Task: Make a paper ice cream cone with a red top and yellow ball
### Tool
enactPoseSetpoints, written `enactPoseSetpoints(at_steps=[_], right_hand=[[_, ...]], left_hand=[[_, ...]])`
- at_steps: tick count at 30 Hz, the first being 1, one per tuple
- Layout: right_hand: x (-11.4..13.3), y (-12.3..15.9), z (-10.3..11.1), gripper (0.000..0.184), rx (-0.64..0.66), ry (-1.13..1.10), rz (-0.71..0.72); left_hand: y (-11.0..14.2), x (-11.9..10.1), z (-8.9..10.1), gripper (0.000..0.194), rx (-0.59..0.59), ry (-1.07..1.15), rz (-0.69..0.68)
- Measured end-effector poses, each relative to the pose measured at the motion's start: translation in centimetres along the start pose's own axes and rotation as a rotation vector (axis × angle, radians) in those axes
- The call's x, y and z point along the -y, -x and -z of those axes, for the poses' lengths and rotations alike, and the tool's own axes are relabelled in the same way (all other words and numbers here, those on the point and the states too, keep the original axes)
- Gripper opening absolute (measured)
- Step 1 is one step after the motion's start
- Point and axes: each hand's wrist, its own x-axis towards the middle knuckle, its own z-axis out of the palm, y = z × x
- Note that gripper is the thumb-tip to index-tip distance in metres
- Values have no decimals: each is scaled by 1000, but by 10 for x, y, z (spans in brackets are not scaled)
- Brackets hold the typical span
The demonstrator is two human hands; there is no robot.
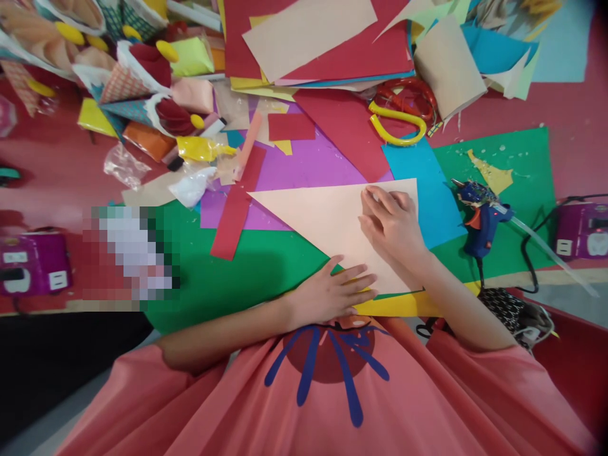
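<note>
A pale peach sheet of paper [323, 218] lies in front of me, with a pointed corner toward the left and a slanted lower-left edge. My left hand [332, 288] rests flat at its lower edge, fingers spread, partly over the green sheet [266, 253] and a yellow strip [403, 305]. On the right part of the peach sheet lies my right hand [392, 218]. Its fingers are bent and drawn together, fingertips down near the paper's upper edge. Whether anything small is between them is hidden.
A blue hot glue gun [484, 218] with a glue stick lies at right. Yellow-handled scissors [399, 123] and red-handled scissors [411, 95] lie beyond the paper. Stacked coloured paper [318, 47] is at the back, cone-shaped fabric crafts [133, 76] at upper left. Purple power sockets [582, 231] stand at right.
</note>
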Motion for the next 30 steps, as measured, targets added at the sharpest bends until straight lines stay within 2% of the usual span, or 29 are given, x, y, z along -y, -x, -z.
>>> enactPoseSetpoints(at_steps=[3,5,7,9,12,15,18,20,25,26,28,30], right_hand=[[-4,0,11,44,38,-166,-6],[-9,3,23,42,-1,-291,-50],[-13,11,35,39,-77,-302,-119],[-17,24,45,31,-122,-260,-235],[-21,46,53,28,-31,-228,-424],[-23,64,55,37,45,-229,-567],[-23,70,57,37,155,-331,-681],[-24,68,58,34,195,-409,-709],[-31,41,66,16,90,-518,-659],[-33,32,68,14,119,-519,-651],[-38,13,71,13,92,-487,-622],[-43,-8,72,11,108,-432,-569]], left_hand=[[-4,8,5,41,-25,41,-33],[-4,20,11,40,-97,63,-8],[1,38,16,42,-175,54,118],[8,60,19,54,-213,36,303],[21,88,22,83,-149,53,548],[27,103,26,95,-59,90,687],[27,104,29,90,-9,106,752],[27,101,29,82,-3,95,777],[37,84,31,70,-71,18,801],[39,81,32,69,-96,-8,789],[42,75,33,68,-141,-58,721],[42,72,32,66,-159,-89,587]])
